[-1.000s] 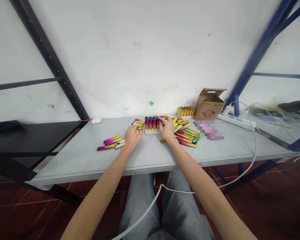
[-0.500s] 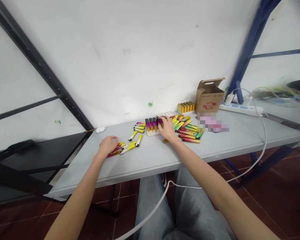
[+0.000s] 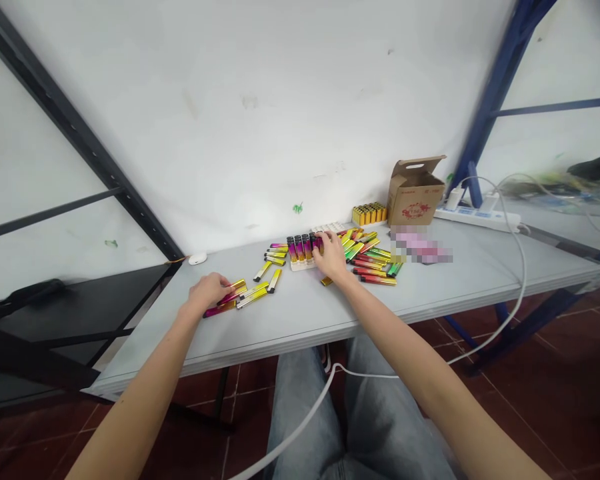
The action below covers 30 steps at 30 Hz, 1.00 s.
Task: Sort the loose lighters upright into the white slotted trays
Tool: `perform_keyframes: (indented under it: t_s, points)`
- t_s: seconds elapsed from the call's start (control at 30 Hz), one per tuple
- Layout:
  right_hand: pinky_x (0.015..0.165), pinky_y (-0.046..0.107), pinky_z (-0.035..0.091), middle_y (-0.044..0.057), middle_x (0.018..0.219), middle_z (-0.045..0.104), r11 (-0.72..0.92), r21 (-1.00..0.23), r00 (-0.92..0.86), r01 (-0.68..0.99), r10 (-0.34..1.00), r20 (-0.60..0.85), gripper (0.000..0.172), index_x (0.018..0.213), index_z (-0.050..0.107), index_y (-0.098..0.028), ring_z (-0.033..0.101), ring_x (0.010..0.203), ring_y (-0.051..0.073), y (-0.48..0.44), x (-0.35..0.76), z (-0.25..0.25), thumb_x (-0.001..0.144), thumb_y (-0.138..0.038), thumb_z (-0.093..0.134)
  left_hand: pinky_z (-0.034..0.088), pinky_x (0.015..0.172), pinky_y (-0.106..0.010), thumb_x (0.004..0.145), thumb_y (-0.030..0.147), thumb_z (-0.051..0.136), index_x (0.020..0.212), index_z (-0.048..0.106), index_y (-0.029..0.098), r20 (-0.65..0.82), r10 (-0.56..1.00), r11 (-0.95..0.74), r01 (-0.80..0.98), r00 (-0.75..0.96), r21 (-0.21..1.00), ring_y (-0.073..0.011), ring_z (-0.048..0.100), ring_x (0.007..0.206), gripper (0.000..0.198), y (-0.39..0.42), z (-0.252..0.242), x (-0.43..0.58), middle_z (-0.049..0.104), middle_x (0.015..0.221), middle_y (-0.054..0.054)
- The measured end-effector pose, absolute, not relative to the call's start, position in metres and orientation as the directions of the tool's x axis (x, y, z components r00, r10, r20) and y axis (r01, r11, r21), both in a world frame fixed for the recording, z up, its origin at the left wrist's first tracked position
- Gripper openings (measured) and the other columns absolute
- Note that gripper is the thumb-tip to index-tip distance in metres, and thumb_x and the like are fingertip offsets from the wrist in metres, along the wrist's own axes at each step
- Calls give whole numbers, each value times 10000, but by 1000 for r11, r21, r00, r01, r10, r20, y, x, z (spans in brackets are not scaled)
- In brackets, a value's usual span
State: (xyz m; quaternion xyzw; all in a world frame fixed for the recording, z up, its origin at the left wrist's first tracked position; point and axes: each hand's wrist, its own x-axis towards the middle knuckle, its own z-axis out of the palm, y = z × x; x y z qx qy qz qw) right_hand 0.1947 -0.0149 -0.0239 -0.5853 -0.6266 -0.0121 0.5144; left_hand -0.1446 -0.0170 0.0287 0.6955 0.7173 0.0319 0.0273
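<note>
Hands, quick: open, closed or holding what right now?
Left hand: fingers curled at the purple-and-gold lighters; grip cannot be told.
Right hand: curled at the upright lighters; grip cannot be told.

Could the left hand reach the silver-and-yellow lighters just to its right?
Probably yes: the left hand is at the purple lighters, right beside the silver-and-yellow lighters, and nothing seems to block the way.

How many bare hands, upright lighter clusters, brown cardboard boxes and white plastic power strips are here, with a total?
Bare hands: 2, left hand and right hand
Upright lighter clusters: 2, purple-and-gold cluster and yellow cluster
Brown cardboard box: 1
White plastic power strip: 1
Total: 6
</note>
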Motion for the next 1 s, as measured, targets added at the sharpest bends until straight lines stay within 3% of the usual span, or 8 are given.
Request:
perform_keyframes:
  t_s: [0.17, 0.3, 0.43, 0.6, 0.7, 0.77, 0.87, 1.0]
  points:
    - [1062, 482, 381, 186, 1282, 519, 323, -582, 240, 746, 686, 687, 379, 1208, 594, -129, 463, 1228, 315, -19, 192, -19, 856, -231, 495, 510, 698, -383, 791, 463, 625, 843, 713, 226, 235, 969, 55, 994, -76, 93, -317, 686, 798, 258, -11, 30, -125, 739, 845, -125]
    - [1076, 423, 380, 160, 1251, 563, 422, -503, 172, 755, 612, 772, 349, 1184, 600, -134, 487, 1207, 278, -27, 188, -14, 869, -207, 469, 498, 791, -376, 939, 437, 435, 1039, 708, 222, 569, 820, -229, 948, 65, 222, -283, 666, 882, 362, -10, 30, -81, 725, 942, -117]
    - [1083, 396, 379, 152, 1250, 582, 512, -373, 25, 774, 564, 826, 422, 1248, 570, -121, 494, 1204, 269, -34, 184, -13, 835, -182, 502, 493, 870, -320, 931, 410, 503, 1091, 692, 207, 766, 619, -580, 760, 175, 295, -209, 665, 890, 321, -10, 18, -25, 724, 982, -71]
    - [1098, 405, 369, 132, 1341, 557, 582, -257, -169, 771, 577, 799, 524, 1314, 536, -151, 472, 1251, 269, -34, 180, -16, 791, -149, 552, 520, 846, -303, 881, 376, 602, 1110, 640, 199, 800, 600, -629, 628, 18, 458, -175, 681, 818, 292, -12, -3, 22, 732, 914, -35]
    - [1063, 403, 400, 118, 1275, 622, 604, -261, -207, 753, 594, 777, 441, 1286, 562, -169, 523, 1189, 263, -32, 178, -18, 846, -199, 548, 521, 872, -310, 884, 375, 600, 1096, 643, 221, 807, 585, -668, 609, 76, 427, -174, 683, 858, 266, -17, -9, 30, 730, 1010, -42]
    - [993, 388, 446, 108, 1210, 667, 607, -282, -219, 743, 619, 754, 395, 1269, 574, -176, 581, 1082, 253, -31, 177, -19, 880, -229, 533, 514, 895, -311, 893, 392, 593, 1111, 639, 226, 817, 566, -693, 601, 112, 398, -172, 680, 879, 278, -21, -9, 30, 720, 1069, -49]
    - [897, 361, 478, 91, 1115, 708, 589, -328, -221, 739, 671, 707, 340, 1235, 589, -201, 627, 960, 240, -32, 177, -20, 910, -257, 509, 516, 877, -307, 915, 418, 556, 1217, 584, 213, 788, 605, -679, 591, 115, 436, -166, 679, 820, 366, -24, -8, 24, 725, 913, -30]
    - [790, 359, 493, 86, 961, 717, 470, -520, -12, 713, 751, 661, 303, 1179, 571, -203, 653, 858, 252, -34, 180, -19, 942, -344, 447, 523, 805, -297, 965, 371, 423, 1265, 540, 193, 726, 676, -654, 555, 124, 514, -170, 675, 794, 368, -22, -10, 9, 703, 833, -24]
